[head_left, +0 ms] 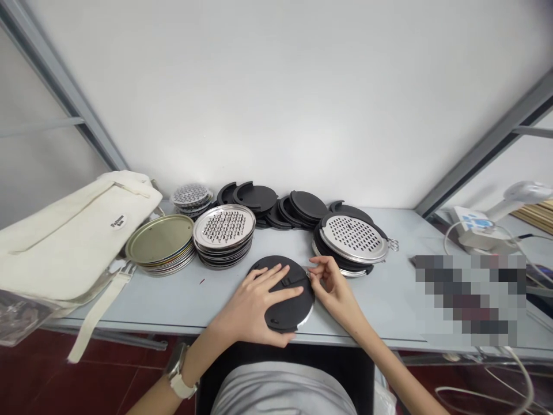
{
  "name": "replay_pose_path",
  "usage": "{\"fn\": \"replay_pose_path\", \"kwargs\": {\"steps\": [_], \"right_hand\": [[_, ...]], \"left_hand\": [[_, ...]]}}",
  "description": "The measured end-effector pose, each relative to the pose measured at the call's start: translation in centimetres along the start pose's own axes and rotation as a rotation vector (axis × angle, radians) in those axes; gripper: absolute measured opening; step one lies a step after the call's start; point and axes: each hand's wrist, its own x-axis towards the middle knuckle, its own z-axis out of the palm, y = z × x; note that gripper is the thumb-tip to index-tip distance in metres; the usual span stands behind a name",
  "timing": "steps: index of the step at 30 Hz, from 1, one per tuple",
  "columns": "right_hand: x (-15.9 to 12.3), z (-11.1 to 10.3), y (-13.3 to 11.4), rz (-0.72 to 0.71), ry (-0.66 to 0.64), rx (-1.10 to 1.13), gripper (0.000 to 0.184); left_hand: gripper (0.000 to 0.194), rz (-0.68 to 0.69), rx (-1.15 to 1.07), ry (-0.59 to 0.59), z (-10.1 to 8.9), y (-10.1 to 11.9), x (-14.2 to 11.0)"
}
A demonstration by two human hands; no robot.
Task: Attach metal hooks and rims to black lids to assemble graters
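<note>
A round black plastic disc (298, 275) lies near the table's front edge, with a thin silver rim showing at its lower right. My left hand (254, 305) rests over it, fingers spread flat across the top and thumb by the near edge. At the disc's right edge, my right hand (330, 288) has thumb and forefinger pinched on a small metal piece, mostly hidden by the fingertips. Right of the hands stands a stack topped by a silver grater plate (355, 236), a wire clip (393, 244) sticking out from its side.
A stack of round grater plates (224, 227) and one of olive-coloured discs (161, 242) stand left. Black round holders (309, 206) line the wall, beside smaller grater plates (190, 196). A white bag (82, 236) lies far left. A white device with cables (486, 227) sits right.
</note>
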Motion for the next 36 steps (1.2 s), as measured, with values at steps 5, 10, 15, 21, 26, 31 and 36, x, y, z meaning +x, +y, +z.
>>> {"fn": "replay_pose_path", "kwargs": {"steps": [5, 10, 15, 21, 26, 31, 36], "right_hand": [[-0.4, 0.2, 0.2, -0.023, 0.083, -0.019, 0.023], [0.2, 0.1, 0.8, 0.033, 0.069, 0.07, 0.029], [0.4, -0.2, 0.6, 0.019, 0.067, -0.037, 0.022], [1.0, 0.0, -0.2, 0.073, 0.037, -0.034, 0.024], [1.9, 0.1, -0.3, 0.122, -0.062, 0.036, 0.024], [2.3, 0.0, -0.2, 0.14, -0.069, 0.063, 0.026], [2.2, 0.1, -0.1, 0.154, -0.061, 0.074, 0.029]], "left_hand": [[0.075, -0.053, 0.059, 0.028, -0.5, -0.8, 0.0], [0.074, -0.028, 0.06, 0.019, -0.7, -1.0, -0.2], [0.075, 0.021, 0.034, -0.032, -1.1, -0.8, -0.3], [0.078, 0.087, 0.0, -0.103, -1.6, -0.7, -0.4], [0.079, 0.101, -0.008, -0.112, -1.4, -0.7, -0.5], [0.078, 0.105, -0.015, -0.105, -1.4, -0.7, -0.4], [0.078, 0.103, -0.018, -0.112, -1.5, -0.8, -0.4]]}}
